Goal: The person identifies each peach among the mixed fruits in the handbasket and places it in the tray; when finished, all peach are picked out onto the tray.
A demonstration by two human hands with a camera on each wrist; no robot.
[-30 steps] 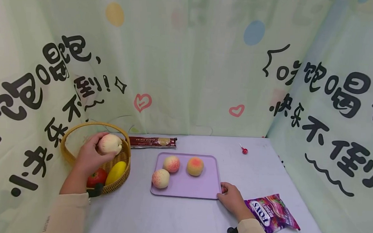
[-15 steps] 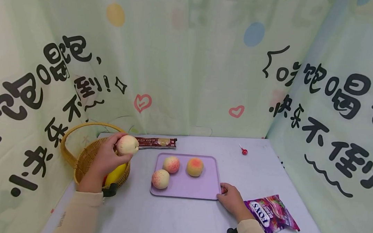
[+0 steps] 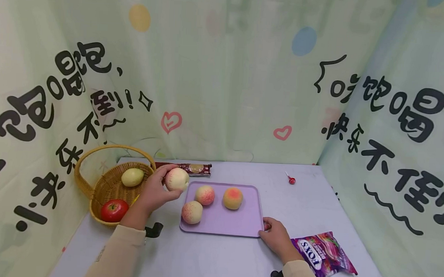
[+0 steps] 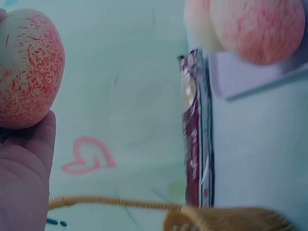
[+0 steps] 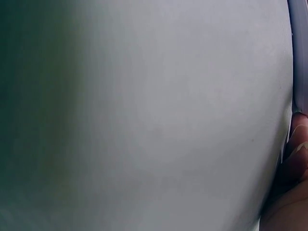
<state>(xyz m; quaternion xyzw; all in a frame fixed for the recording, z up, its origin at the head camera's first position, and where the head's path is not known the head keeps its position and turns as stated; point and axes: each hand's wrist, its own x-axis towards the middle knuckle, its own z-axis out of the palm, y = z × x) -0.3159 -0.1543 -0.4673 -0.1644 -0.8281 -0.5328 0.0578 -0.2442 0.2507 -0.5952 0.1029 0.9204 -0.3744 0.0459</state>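
Observation:
My left hand [image 3: 154,194] holds a pale peach [image 3: 176,179] with red speckles, raised between the basket and the tray. The same speckled peach [image 4: 31,72] fills the left edge of the left wrist view. A purple tray [image 3: 222,224] lies mid-table, bearing two speckled peaches [image 3: 192,212] at its left and an orange-topped peach [image 3: 232,198] right of centre. At the tray's lower right corner, my right hand [image 3: 276,238] grips the rim between thumb and fingers. Only some of those fingers [image 5: 299,139] show in the right wrist view.
A wicker basket [image 3: 102,189] with a tall handle stands at the left, holding a red round fruit [image 3: 114,210], a yellow-green fruit [image 3: 132,177] and a partly hidden yellow one. Behind lies a spaghetti packet [image 3: 196,169]. A red lollipop [image 3: 291,180] and a purple snack bag [image 3: 324,255] are to the right.
My left hand has carried the peach rightward from over the basket toward the tray's left edge, uncovering fruit in the basket. The right hand has stayed at the tray corner.

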